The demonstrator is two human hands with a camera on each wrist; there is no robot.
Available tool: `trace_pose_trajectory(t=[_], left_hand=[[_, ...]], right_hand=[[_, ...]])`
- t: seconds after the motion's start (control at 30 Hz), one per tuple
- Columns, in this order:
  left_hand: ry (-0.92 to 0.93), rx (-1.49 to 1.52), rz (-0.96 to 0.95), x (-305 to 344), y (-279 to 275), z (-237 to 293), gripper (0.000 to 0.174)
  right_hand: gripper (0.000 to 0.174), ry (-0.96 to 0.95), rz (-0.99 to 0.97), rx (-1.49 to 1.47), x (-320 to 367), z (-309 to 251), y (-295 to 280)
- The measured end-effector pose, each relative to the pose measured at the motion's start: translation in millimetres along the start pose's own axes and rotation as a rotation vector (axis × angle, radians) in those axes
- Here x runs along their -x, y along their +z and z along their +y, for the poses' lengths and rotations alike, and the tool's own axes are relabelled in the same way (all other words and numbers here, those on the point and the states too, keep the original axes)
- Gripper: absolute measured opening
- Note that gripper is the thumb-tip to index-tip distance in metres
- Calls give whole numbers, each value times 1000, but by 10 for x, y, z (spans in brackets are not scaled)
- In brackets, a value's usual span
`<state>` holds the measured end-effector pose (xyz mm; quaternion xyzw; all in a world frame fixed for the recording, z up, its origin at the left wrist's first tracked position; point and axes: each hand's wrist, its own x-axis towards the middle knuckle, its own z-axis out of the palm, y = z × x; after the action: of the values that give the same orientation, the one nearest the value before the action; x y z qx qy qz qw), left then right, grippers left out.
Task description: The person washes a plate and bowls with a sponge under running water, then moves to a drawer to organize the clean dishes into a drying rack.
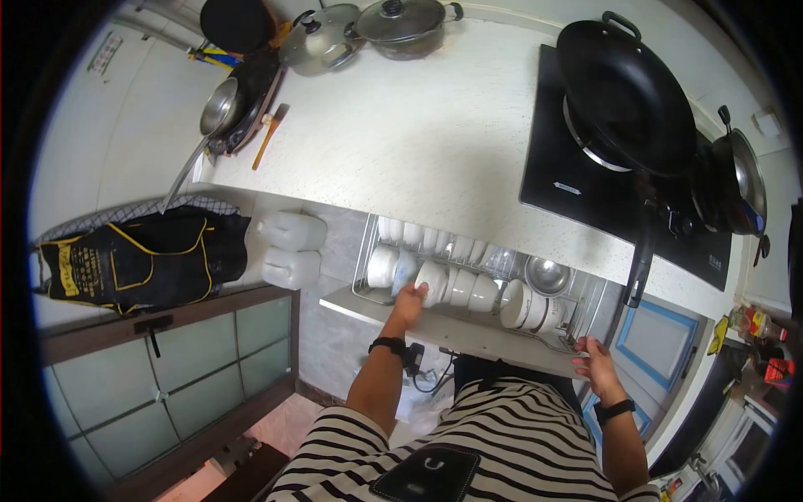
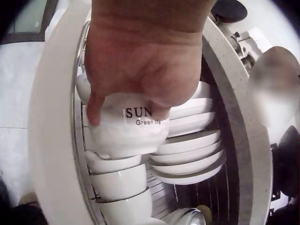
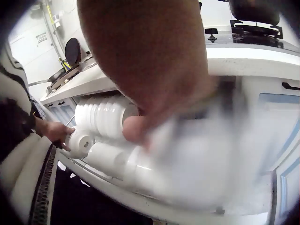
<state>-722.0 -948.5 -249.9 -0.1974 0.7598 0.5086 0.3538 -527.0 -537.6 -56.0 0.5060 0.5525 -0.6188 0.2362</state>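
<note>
My left hand (image 1: 408,306) grips a white bowl (image 2: 129,133) printed "SUN" and "Green life", thumb and fingers on either side of it. That bowl is among other white bowls (image 1: 462,289) standing in a row in the pulled-out drawer's wire rack. My right hand (image 1: 595,366) is at the drawer's right end by the front edge, fingers loosely bent, holding nothing in the head view. Nearest to it are patterned white bowls (image 1: 516,304). In the right wrist view a white blur covers much of the area before the right hand.
White plates (image 2: 190,159) stand behind the bowls, beside a metal bowl (image 1: 548,274). The countertop (image 1: 401,125) overhangs the drawer's back. A black wok (image 1: 627,92) sits on the stove, its handle (image 1: 640,263) jutting over the front edge. Lidded pots (image 1: 400,29) stand at the back.
</note>
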Motion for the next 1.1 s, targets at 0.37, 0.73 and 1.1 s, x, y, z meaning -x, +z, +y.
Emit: trace_pose_trajectory(t=[0.37,0.73,1.1], left_hand=[[-279,-25,-22,-449,71,20,42],[24,-679,238,-409,98,238,40],[278,-792,298,-135,-122,227,45]], right_hand=[[47,12,104,-201,274,73,-73],[40,-26,175,-318,397,327,-205],[38,-205,386,-567,745,879,-1395]])
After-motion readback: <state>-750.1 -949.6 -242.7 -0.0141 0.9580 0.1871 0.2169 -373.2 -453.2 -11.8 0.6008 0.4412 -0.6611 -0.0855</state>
